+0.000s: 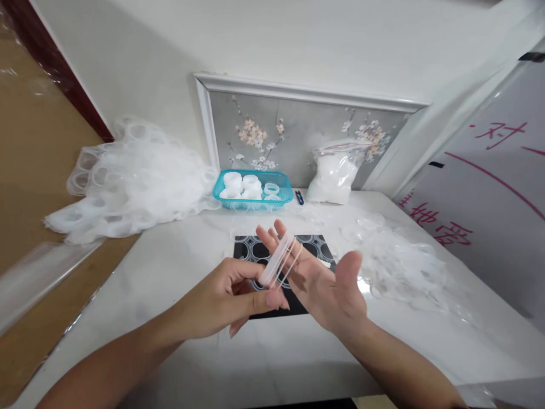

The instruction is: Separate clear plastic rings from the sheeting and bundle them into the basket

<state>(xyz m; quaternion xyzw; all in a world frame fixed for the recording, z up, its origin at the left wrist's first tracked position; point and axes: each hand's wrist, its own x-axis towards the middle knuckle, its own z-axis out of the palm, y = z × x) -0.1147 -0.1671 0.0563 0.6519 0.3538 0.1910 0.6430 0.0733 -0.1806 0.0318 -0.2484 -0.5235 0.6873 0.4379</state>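
Observation:
My right hand [327, 284] is held palm up over the table with its fingers stretched out. A small stack of thin clear plastic rings [281, 260] stands on edge across those fingers. My left hand [232, 298] pinches the near end of that stack between thumb and fingers. Under both hands lies a black mat [313, 247] with round patterns, on the white table [179, 267].
A teal basket [284, 196] with white rolls stands at the back, a framed flower picture [298, 133] behind it. A full clear bag [334, 173] and small blue snips [300, 197] sit beside it. Clear plastic pieces lie in heaps at left [131, 176] and right [395, 261].

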